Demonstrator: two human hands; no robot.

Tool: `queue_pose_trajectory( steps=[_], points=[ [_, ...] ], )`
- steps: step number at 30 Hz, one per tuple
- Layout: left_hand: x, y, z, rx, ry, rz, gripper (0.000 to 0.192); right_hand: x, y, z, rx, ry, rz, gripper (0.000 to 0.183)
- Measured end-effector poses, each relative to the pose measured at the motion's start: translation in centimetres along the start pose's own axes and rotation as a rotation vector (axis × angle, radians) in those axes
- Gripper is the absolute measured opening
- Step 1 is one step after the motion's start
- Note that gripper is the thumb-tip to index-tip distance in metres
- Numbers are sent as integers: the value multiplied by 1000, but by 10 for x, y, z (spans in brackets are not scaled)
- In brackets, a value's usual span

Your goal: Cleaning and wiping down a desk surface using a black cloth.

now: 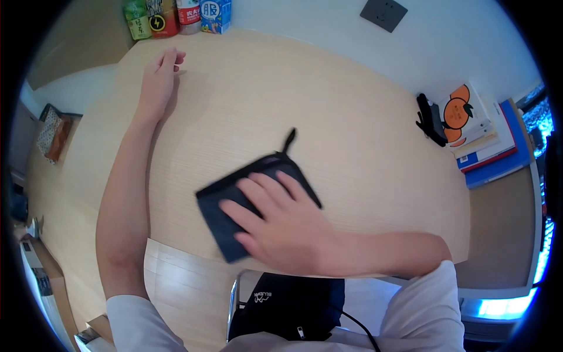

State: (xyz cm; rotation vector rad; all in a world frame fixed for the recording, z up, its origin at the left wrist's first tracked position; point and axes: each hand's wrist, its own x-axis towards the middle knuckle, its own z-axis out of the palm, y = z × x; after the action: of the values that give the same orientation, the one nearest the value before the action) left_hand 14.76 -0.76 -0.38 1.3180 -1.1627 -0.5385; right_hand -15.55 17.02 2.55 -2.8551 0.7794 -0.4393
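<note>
A dark blue zippered pouch with black trim lies at the near side of the wooden table. Its black wrist loop points away from me. My right hand rests palm down over the pouch, fingers spread across its upper face; slight blur softens both. The hand hides the pouch's near right part. Farther off at the left, my left hand is on the table with curled fingers, and nothing shows in it. It is nearest the drinks at the far left edge.
At the far left stand a green bottle, a red-and-dark bottle, a clear bottle and a blue carton. On the right are a black case, books and a blue folder. A black bag sits below the near edge.
</note>
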Motion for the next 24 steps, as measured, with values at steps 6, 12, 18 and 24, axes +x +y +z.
queue_pose_trajectory(
  steps=[6,12,18,24],
  points=[
    [-1,-3,-9,209,-55,66,41,-44,119,-17,-453,-64,279,44],
    [-3,8,8,298,-128,124,41,-8,265,-38,-358,154,519,45],
    [1,3,4,304,-150,127,39,102,217,21,-481,123,200,43],
    [4,-7,-9,163,-153,86,38,50,-3,27,4,67,-71,45]
  ],
)
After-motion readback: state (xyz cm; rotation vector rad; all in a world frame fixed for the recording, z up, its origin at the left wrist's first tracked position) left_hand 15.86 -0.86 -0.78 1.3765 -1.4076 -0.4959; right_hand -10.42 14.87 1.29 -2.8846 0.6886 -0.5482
